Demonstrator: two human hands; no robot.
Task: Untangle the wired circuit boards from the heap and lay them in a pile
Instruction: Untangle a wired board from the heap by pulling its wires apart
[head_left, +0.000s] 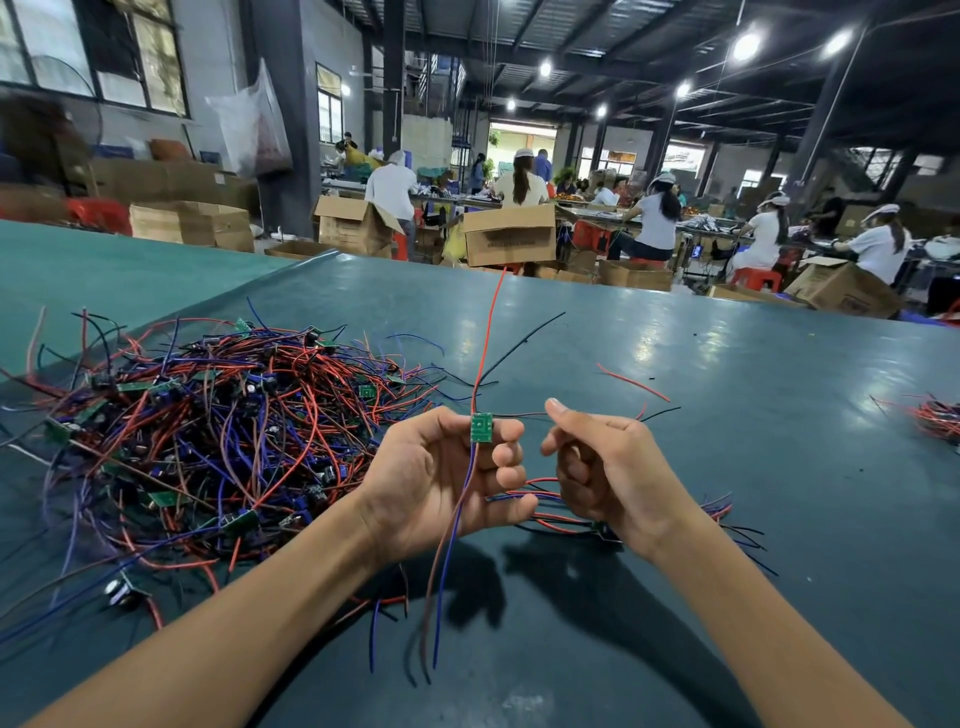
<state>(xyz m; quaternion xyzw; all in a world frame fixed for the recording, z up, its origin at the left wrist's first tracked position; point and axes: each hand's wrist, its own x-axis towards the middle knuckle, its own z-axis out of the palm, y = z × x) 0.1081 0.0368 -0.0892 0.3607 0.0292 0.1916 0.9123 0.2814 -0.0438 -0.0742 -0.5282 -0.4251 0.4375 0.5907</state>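
A big tangled heap (208, 431) of red, blue and black wires with small green circuit boards lies on the left of the green table (727, 364). My left hand (441, 478) pinches one small green board (481, 427) above the table; its red and black wires rise upward, and its red and blue wires hang down past my wrist. My right hand (608, 467) is beside it, fingers curled around wires that run across from the left hand. Under and behind the right hand lies a small pile of separated boards with wires (722, 514), partly hidden.
A second small bundle of wires (935, 421) lies at the table's right edge. A loose red wire (634, 382) rests beyond my right hand. Past the table's far edge are cardboard boxes (509, 236), red stools and several seated workers.
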